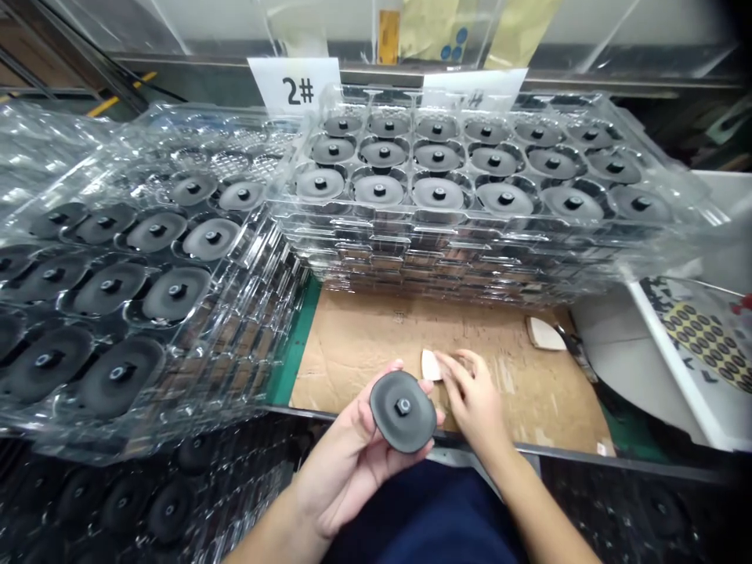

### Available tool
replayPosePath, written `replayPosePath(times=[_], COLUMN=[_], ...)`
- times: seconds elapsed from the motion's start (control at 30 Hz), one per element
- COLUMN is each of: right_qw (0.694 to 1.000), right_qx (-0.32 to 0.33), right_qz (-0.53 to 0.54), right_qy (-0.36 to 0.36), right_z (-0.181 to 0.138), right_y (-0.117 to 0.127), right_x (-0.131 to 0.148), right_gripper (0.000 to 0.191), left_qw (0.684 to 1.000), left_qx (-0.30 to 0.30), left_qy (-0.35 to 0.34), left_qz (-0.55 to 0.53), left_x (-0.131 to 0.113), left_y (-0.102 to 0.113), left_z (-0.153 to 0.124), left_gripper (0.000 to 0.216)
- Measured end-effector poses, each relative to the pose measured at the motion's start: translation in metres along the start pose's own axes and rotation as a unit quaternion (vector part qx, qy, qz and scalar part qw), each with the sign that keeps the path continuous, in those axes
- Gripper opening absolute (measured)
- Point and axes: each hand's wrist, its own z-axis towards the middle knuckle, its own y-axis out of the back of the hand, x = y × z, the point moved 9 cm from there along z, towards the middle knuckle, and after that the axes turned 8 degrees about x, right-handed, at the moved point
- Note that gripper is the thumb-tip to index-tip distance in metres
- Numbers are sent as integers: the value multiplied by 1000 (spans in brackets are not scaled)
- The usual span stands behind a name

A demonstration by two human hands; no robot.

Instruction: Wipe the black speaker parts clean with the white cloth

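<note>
Bright, whitish light falls on the cardboard point(352, 337) and the black disc point(403, 411), which looks fairly sharp. White glare streaks the clear trays point(258, 290). Below the bench edge point(634, 462) all is dim. The top right corner goes black; wide-angle distortion stretches the blurred sides.

On my feed I have the cardboard point(352, 337) at centre, one tray stack point(250, 301) left of it, another stack point(411, 258) behind. Discs point(439, 193) sit in both stacks' top pockets. One pad point(545, 334) lies on the cardboard's right part; a box point(663, 360) stands further right.
</note>
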Motion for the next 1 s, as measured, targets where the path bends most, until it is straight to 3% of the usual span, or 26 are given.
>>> replayPosePath(times=[0.17, 0.4, 0.63, 0.7, 0.83, 0.9, 1.0], right_qw=[998, 997, 998, 997, 995, 988, 977], right_qx=[-19, -49, 24, 34, -2, -24, 38], right_qz=[-62, -62, 47, 68, 102, 130, 161], right_qy=[18, -16, 30, 27, 16, 84, 138], right_z=[-14, 25, -9, -12, -7, -8, -10], right_y=[-24, -3, -16, -10, 31, 51, 54], right_x=[-1, 2, 21, 28, 65, 100, 134], right_gripper=[40, 30, 21, 19, 22, 24, 23], left_qw=[998, 993, 990, 991, 991, 991, 985], left_qx=[-42, -91, -106, -105, -83, -75, -105], left_qy=[-41, -77, -93, -87, -80, -60, -24], left_qz=[10, 13, 9, 15, 63, 92, 135], left_x=[-7, -9, -11, -9, -4, 2, 8], left_y=[10, 16, 29, 28, 15, 7, 6], left_z=[3, 8, 7, 10, 19, 22, 21], left_gripper=[48, 48, 44, 46, 52, 49, 45])
